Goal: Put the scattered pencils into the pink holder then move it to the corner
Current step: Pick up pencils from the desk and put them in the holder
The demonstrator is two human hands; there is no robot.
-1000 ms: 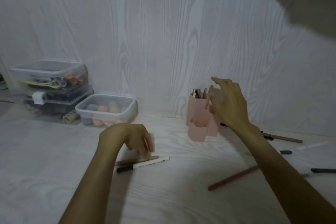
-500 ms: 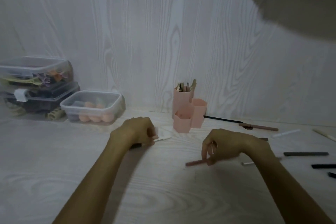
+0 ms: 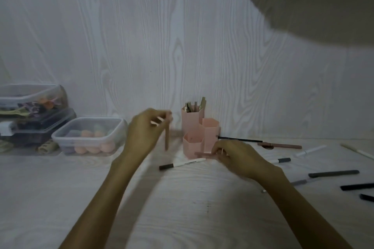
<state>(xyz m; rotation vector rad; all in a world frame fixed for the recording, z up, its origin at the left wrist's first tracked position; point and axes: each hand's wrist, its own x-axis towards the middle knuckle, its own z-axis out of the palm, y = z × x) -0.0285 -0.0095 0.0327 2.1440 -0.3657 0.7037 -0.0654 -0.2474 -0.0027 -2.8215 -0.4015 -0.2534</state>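
Observation:
The pink holder point(image 3: 199, 134), three joined hexagonal cups, stands by the back wall with several pencils upright in its tallest cup. My left hand point(image 3: 144, 130) is raised just left of it, shut on a brown pencil point(image 3: 167, 137) that hangs down. My right hand point(image 3: 235, 156) is low at the holder's right front, shut on a second brown pencil point(image 3: 203, 154) held level in front of the lowest cup. A white pen with a dark cap point(image 3: 182, 163) lies on the table between my hands.
Clear lidded boxes point(image 3: 89, 135) are stacked at the back left. More pens and pencils lie scattered to the right: a thin black one point(image 3: 239, 138), a brown one point(image 3: 280, 145), dark markers point(image 3: 334, 173). A grey shape point(image 3: 315, 4) overhangs the upper right.
My left hand lifted off the table with a brown pencil, leaving the white pen behind. My right hand carried its brown pencil from the table's middle up to the holder's front.

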